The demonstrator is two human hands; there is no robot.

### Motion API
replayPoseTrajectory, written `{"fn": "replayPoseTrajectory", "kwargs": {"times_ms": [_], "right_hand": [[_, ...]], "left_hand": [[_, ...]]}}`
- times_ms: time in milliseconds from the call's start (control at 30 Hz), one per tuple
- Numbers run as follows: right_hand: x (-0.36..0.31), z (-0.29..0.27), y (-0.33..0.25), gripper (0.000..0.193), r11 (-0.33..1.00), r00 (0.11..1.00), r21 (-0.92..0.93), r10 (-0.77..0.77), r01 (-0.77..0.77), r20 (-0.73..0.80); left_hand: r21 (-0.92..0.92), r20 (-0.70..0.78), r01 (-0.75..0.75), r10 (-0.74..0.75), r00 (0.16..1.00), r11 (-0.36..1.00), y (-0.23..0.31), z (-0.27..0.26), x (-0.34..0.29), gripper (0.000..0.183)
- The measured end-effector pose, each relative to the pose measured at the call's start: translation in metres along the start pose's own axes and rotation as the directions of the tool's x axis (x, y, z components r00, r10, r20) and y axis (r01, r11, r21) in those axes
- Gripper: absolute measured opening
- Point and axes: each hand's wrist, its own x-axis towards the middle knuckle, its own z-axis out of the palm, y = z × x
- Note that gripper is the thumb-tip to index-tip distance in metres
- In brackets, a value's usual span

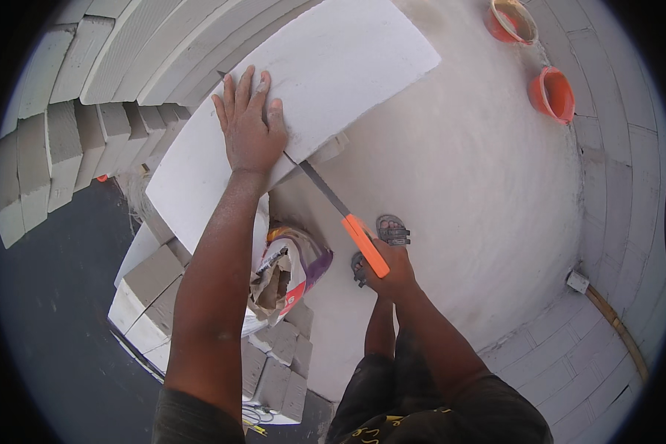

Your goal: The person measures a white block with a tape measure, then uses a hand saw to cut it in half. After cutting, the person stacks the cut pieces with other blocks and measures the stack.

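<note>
A large white block [355, 66], which looks like lightweight concrete, lies slantwise in front of me. My left hand [250, 137] is open on its top, palm down with the fingers spread. In my right hand [398, 272] is the handle of a hand saw [324, 186], orange at the grip with a dark blade. The blade meets the block's near edge beside my left wrist, and a dark tip shows at the far edge. Between these points my left hand hides the line of the blade, so how deep it sits I cannot tell.
Stacked grey blocks [65, 144] stand at the left and far left. Below the white block are an opened bag [303, 259] and more blocks [152, 277]. Two orange buckets [505, 24] [552, 95] stand by the right block wall [607, 177]. My sandalled feet are on the dusty floor [466, 185].
</note>
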Motion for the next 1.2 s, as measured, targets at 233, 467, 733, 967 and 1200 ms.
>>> {"fn": "replayPoseTrajectory", "kwargs": {"times_ms": [233, 467, 733, 967, 1200], "right_hand": [[-0.017, 0.001, -0.007, 0.017, 0.986, 0.978, -0.014, -0.167, 0.166, -0.127], [0.024, 0.012, -0.027, 0.014, 0.979, 0.972, 0.074, -0.177, 0.190, -0.156], [0.058, 0.019, -0.047, 0.011, 0.989, 0.990, 0.107, -0.094, 0.106, -0.105], [0.047, 0.006, -0.017, 0.018, 0.980, 0.994, 0.165, -0.108, 0.112, -0.037], [-0.018, 0.014, 0.023, 0.015, 0.961, 0.927, -0.030, -0.272, 0.274, -0.260]], "left_hand": [[0.061, 0.013, -0.004, 0.003, 1.000, 0.998, 0.001, 0.000, -0.001, 0.046], [0.070, 0.025, -0.002, 0.000, 1.000, 0.998, 0.000, 0.004, 0.000, 0.046], [0.083, 0.020, -0.037, 0.036, 0.999, 0.996, 0.003, 0.003, 0.001, 0.047], [0.067, 0.024, -0.047, 0.046, 0.999, 0.997, 0.004, 0.004, 0.003, 0.049], [0.033, 0.048, -0.030, 0.028, 0.998, 0.999, 0.003, 0.003, -0.006, 0.049]]}}
